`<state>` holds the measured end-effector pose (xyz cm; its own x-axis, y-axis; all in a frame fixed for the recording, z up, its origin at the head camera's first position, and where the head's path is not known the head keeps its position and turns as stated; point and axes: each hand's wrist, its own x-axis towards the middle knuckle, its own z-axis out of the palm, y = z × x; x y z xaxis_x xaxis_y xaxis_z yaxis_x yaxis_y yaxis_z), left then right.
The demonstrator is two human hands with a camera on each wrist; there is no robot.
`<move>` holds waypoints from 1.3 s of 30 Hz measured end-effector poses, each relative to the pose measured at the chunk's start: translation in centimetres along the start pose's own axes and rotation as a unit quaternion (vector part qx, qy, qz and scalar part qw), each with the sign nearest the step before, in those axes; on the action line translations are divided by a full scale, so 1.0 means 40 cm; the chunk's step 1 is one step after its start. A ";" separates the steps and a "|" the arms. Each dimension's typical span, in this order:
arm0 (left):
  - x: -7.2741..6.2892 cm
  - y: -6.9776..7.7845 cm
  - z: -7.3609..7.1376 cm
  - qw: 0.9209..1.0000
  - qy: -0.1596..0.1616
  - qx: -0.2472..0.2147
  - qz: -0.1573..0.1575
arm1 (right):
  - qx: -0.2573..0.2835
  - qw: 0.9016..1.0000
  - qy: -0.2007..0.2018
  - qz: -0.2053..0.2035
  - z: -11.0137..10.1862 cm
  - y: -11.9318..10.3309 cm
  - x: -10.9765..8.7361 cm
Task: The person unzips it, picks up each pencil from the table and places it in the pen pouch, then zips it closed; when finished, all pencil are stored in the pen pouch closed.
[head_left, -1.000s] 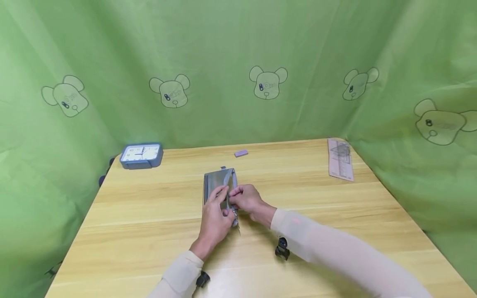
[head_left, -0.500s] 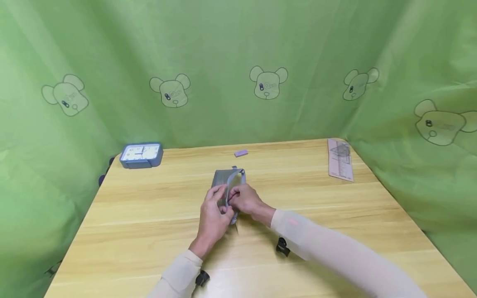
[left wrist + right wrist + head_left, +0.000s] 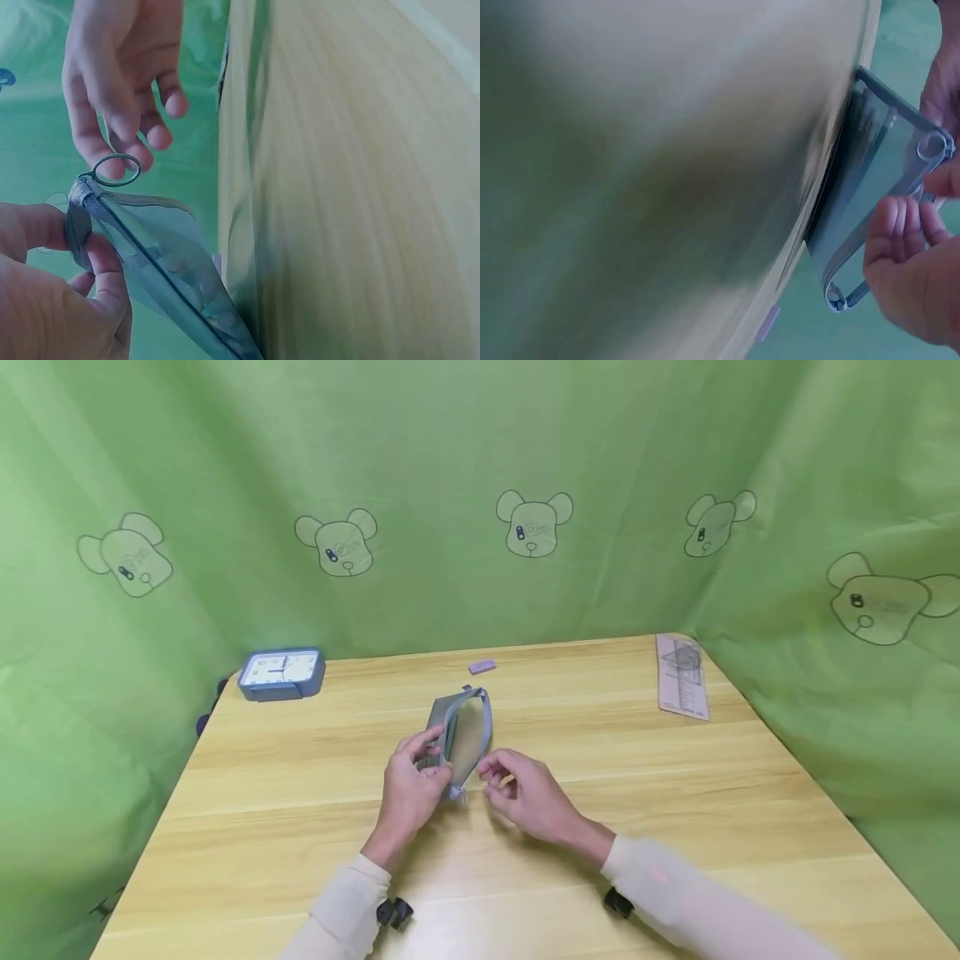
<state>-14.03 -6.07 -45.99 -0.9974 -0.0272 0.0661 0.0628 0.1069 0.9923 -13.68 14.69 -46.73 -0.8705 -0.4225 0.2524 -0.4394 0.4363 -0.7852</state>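
Observation:
A see-through zippered pouch with grey-blue edging stands on the table, its mouth unzipped and spread apart. My left hand pinches its left side between thumb and fingers. Just right of the mouth, my right hand has loosely bent fingers with nothing between them. In the left wrist view, a ring hangs at the pouch's near corner, close below the right hand's fingertips. Slim dark shapes show through the pouch wall in the right wrist view.
A blue alarm clock stands at the back left of the wooden table. Behind the pouch lies a small purple block, like an eraser. A sleeve of clear rulers lies at the back right, before the green curtain.
The right hand has let go of the pouch's edge and drawn back right and toward me. The pouch's mouth has spread wider, while the left hand has shifted slightly left with its side.

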 end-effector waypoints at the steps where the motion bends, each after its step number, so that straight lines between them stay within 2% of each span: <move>1: 0.001 0.000 -0.001 1.000 -0.001 -0.007 -0.006 | -0.003 1.000 -0.004 -0.020 0.001 -0.001 -0.013; 6: 0.009 0.004 -0.002 0.998 -0.003 -0.059 -0.037 | -0.042 0.994 -0.017 -0.100 0.015 -0.015 -0.053; 10: 0.011 0.004 -0.003 0.991 -0.030 -0.111 -0.067 | -0.085 0.987 -0.001 -0.140 0.033 -0.033 -0.057; 15: 0.010 0.000 -0.019 0.980 -0.072 -0.154 -0.107 | -0.112 0.980 0.026 -0.164 0.045 -0.045 -0.050; 19: 0.012 0.000 -0.033 0.970 -0.092 -0.183 -0.132 | -0.130 0.975 0.042 -0.176 0.051 -0.051 -0.044; 21: 0.014 -0.003 -0.039 0.968 -0.100 -0.185 -0.135 | -0.144 0.972 0.047 -0.182 0.054 -0.052 -0.040; 23: 0.012 -0.006 -0.046 0.972 -0.106 -0.167 -0.128 | -0.156 0.968 0.053 -0.190 0.057 -0.054 -0.034; 28: -0.011 -0.020 -0.079 0.985 -0.135 -0.088 -0.068 | -0.160 0.964 0.058 -0.206 0.068 -0.065 -0.013; 30: -0.026 -0.026 -0.102 0.986 -0.156 -0.051 -0.028 | -0.156 0.964 0.058 -0.209 0.073 -0.069 -0.002; 32: -0.042 -0.029 -0.123 0.985 -0.170 0.004 0.019 | -0.151 0.964 0.062 -0.209 0.076 -0.075 0.008; 33: -0.049 -0.029 -0.132 0.983 -0.173 0.040 0.047 | -0.149 0.964 0.065 -0.210 0.077 -0.079 0.012; 35: -0.059 -0.030 -0.143 0.973 -0.167 0.113 0.114 | -0.145 0.964 0.074 -0.212 0.077 -0.085 0.022; 37: -0.062 -0.032 -0.143 0.958 -0.145 0.177 0.173 | -0.140 0.964 0.084 -0.211 0.077 -0.092 0.030; 39: -0.062 -0.036 -0.137 0.943 -0.117 0.217 0.224 | -0.136 0.965 0.089 -0.208 0.079 -0.098 0.039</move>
<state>-11.47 -11.62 -47.01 -0.8570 0.3323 0.3939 0.5113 0.4529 0.7304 -12.62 9.80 -45.06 -0.6206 -0.4727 0.6257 -0.7792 0.4616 -0.4240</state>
